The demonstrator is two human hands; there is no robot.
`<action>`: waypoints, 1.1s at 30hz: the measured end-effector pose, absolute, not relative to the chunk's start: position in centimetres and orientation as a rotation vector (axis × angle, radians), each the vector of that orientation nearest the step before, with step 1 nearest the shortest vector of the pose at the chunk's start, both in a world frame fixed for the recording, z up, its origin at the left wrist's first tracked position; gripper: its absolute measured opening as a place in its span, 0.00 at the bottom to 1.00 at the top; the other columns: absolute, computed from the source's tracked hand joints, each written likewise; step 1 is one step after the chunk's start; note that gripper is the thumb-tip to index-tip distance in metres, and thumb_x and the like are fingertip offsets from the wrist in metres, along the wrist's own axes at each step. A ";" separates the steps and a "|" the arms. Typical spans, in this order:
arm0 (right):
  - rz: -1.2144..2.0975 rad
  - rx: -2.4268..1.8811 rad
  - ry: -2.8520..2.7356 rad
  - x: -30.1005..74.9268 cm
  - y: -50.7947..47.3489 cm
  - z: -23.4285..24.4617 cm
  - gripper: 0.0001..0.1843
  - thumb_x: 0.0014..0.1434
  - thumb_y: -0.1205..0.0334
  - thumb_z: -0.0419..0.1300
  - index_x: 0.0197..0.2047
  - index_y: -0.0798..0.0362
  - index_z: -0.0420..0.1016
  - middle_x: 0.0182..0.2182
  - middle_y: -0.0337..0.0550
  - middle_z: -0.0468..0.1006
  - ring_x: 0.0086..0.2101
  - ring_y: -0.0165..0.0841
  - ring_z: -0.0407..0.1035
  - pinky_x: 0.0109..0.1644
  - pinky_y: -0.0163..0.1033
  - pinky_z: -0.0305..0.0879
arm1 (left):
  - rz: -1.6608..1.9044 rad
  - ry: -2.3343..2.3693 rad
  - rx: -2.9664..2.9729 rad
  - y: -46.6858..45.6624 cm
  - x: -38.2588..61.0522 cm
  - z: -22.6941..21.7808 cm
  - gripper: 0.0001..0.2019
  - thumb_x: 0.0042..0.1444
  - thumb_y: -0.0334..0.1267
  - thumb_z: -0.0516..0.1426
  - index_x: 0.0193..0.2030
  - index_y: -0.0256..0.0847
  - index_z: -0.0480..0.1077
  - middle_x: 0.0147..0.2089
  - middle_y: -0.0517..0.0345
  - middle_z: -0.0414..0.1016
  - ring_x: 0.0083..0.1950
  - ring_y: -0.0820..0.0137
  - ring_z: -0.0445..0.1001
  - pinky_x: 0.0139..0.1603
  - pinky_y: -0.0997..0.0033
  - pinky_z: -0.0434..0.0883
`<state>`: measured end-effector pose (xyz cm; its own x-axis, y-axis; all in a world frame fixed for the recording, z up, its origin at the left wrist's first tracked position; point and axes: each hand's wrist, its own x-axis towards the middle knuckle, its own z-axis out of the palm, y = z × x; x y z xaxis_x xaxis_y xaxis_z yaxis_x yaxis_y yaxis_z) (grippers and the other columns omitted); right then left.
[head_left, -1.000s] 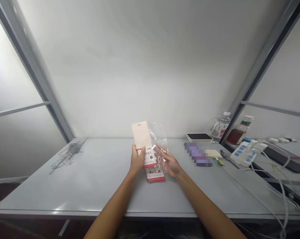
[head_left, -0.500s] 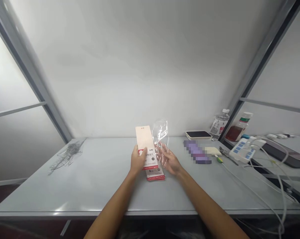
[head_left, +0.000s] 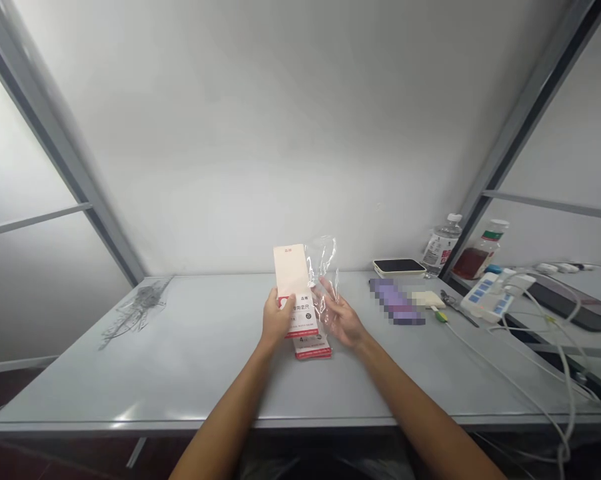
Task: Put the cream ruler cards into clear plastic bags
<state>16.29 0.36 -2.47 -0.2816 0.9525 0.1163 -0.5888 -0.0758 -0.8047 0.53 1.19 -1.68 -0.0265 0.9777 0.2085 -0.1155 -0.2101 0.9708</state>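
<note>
My left hand (head_left: 276,319) is closed on a cream, white and red printed card (head_left: 291,270), thumb across its front. Right of the card, my right hand (head_left: 344,323) holds a clear plastic bag (head_left: 322,257), its fingers curled against the thin film. Card and bag stand upright side by side, their edges close; I cannot tell whether they touch. Below them on the table lies a small stack of similar red-edged packets (head_left: 314,355), partly covered by the held card.
Thin dark pieces are piled on the table's left (head_left: 143,303). To the right are a phone (head_left: 399,267), a blurred purple item (head_left: 395,301), a cream square (head_left: 427,299), scissors-like metal tool (head_left: 458,308), a water bottle (head_left: 441,247), a jar (head_left: 482,250) and a power strip (head_left: 495,297) with white cables.
The view has shifted slightly. The card is raised a little and turned more upright, while both hands keep their grip and the stack stays on the table.
</note>
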 end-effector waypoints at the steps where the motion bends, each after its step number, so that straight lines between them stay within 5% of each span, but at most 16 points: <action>1: 1.643 -0.540 -0.939 16.3 0.4 -2.5 0.25 0.57 0.59 0.56 0.58 0.39 0.60 0.57 0.38 0.65 0.53 0.35 0.63 0.56 0.43 0.60 | 1.425 1.022 1.260 1.2 0.5 -1.6 0.19 0.49 0.47 0.58 0.45 0.38 0.65 0.41 0.50 0.75 0.37 0.66 0.75 0.35 0.68 0.72; 12: 1.607 -0.664 -1.092 16.9 0.4 -1.9 0.23 0.51 0.57 0.63 0.51 0.47 0.69 0.50 0.46 0.73 0.46 0.38 0.69 0.49 0.43 0.65 | 1.365 0.984 1.001 1.8 -0.2 -1.7 0.20 0.45 0.52 0.59 0.30 0.33 0.69 0.25 0.55 0.73 0.25 0.70 0.71 0.26 0.71 0.67; 20: 1.567 -0.726 -1.208 16.6 0.3 -2.1 0.31 0.49 0.57 0.63 0.57 0.49 0.64 0.33 0.42 0.79 0.35 0.37 0.74 0.40 0.43 0.67 | 1.210 0.853 0.997 1.8 -0.8 -1.1 0.23 0.40 0.43 0.64 0.43 0.34 0.69 0.34 0.49 0.77 0.30 0.66 0.75 0.30 0.67 0.71; 33: 1.398 -0.822 -1.126 16.8 1.2 -3.2 0.33 0.53 0.57 0.61 0.61 0.44 0.58 0.45 0.45 0.76 0.36 0.35 0.73 0.35 0.38 0.70 | 1.119 1.041 1.288 2.1 -1.6 -1.3 0.21 0.43 0.45 0.63 0.41 0.32 0.71 0.39 0.45 0.77 0.35 0.61 0.76 0.33 0.65 0.71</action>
<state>16.82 1.16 -3.19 -0.1515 0.9819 0.1136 -0.3204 0.0600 -0.9454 -1.59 2.06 -1.29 0.1729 0.9843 0.0362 -0.0345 -0.0307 0.9989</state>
